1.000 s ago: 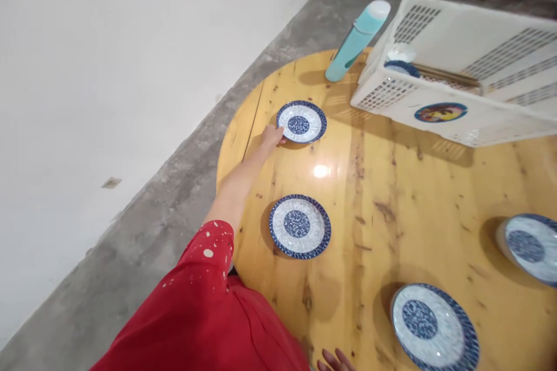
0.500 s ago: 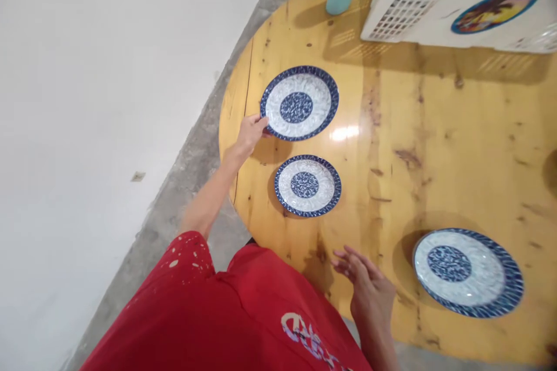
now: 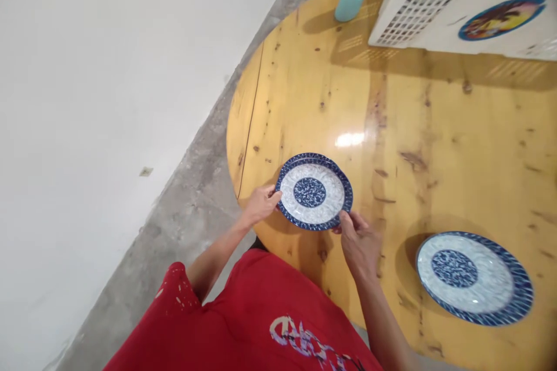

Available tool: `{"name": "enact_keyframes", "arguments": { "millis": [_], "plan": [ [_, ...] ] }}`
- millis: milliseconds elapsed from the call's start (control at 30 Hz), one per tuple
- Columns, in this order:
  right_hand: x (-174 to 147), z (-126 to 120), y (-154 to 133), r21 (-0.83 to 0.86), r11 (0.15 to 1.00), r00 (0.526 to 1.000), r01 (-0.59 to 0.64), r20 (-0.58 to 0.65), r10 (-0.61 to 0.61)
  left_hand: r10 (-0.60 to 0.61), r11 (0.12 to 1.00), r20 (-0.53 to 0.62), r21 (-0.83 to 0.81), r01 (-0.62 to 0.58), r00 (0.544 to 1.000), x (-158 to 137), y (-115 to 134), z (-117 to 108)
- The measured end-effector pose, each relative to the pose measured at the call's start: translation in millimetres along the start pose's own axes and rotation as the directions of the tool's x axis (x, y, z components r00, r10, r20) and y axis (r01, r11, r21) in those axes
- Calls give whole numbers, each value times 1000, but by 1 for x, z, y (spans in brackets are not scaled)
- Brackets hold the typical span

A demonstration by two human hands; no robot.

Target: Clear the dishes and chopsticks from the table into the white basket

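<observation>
A round plate (image 3: 314,211) with a blue patterned rim, white ring and blue centre is near the table's front left edge. My left hand (image 3: 262,204) is closed on its left rim, thumb on top. At its lower right rim my right hand (image 3: 355,237) also grips, with the thumb above and fingers partly hidden below. Another plate lies beneath this one, almost fully covered; whether the two touch all round I cannot tell. To the right, a similar blue and white plate (image 3: 455,268) sits on the wooden table (image 3: 470,174).
A white plastic basket (image 3: 418,11) at the back right holds a blue-rimmed dish and what look like chopsticks. Left of it stands a light teal object (image 3: 348,6) with an opening. A white wall (image 3: 108,69) and grey floor (image 3: 187,191) lie beyond the table's left edge.
My left hand has brought the farther plate toward me, over the nearer plate. My right hand has moved up and left and taken hold of the rim. The view has shifted slightly.
</observation>
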State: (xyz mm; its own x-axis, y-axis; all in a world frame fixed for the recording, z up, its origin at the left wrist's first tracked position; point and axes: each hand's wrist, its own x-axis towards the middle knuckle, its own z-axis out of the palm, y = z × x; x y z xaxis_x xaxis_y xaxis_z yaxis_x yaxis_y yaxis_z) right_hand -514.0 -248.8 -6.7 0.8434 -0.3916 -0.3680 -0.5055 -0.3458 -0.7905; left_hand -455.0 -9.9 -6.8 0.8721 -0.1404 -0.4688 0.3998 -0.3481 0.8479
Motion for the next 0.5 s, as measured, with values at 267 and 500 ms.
{"name": "enact_keyframes", "arguments": {
  "millis": [267, 500],
  "plan": [
    [3, 1, 11, -88, 995, 998, -50, 29, 53, 31, 914, 22, 404, -37, 999, 5, 12, -3],
    [28, 13, -3, -170, 985, 998, -33, 46, 42, 36, 750, -30, 662, -7, 999, 37, 24, -13]
  ]
}}
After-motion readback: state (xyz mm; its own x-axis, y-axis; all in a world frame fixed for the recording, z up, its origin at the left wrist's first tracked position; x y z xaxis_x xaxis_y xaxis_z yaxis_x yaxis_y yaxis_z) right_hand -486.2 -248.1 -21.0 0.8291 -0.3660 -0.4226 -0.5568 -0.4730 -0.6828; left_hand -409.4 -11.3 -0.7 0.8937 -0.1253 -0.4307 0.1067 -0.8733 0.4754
